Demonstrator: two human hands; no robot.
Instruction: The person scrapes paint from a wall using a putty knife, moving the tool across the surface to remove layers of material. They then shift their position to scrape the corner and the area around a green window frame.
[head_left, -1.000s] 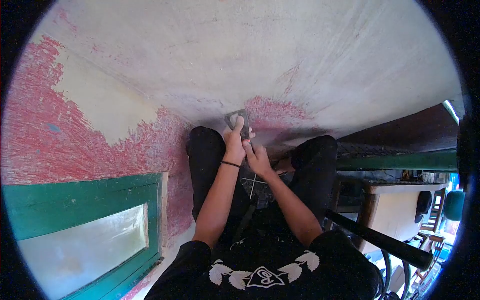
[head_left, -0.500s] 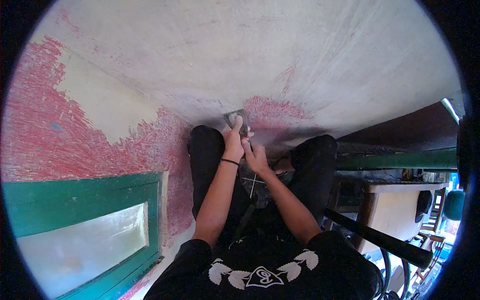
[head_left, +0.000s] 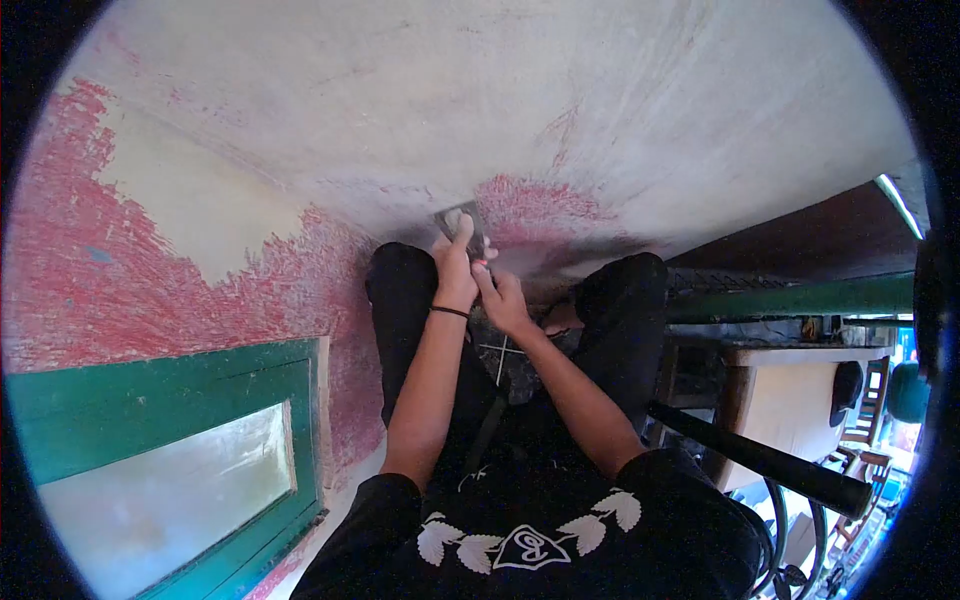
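Both hands are closed around a scraper (head_left: 477, 234) with a wide, flat, dark blade. The blade lies at the wall (head_left: 430, 110), at the left end of a patch of pink paint (head_left: 545, 208). My left hand (head_left: 456, 268) is nearest the blade, its thumb stretched along the flat face. Lower down, my right hand (head_left: 508, 303) grips the handle end, where a small red-orange part shows between the hands. My fingers cover most of the handle.
At left, rough pink paint (head_left: 180, 290) borders a green window frame (head_left: 190, 370). My raised knees (head_left: 402, 262) flank the hands. At right stand a wooden table (head_left: 785, 400), a black padded armrest (head_left: 760, 460) and a green horizontal bar (head_left: 790, 302).
The whole view has shifted a little, so wall, hands and scraper sit slightly higher and further left. Both hands keep the same grip, with the blade still by the pink patch.
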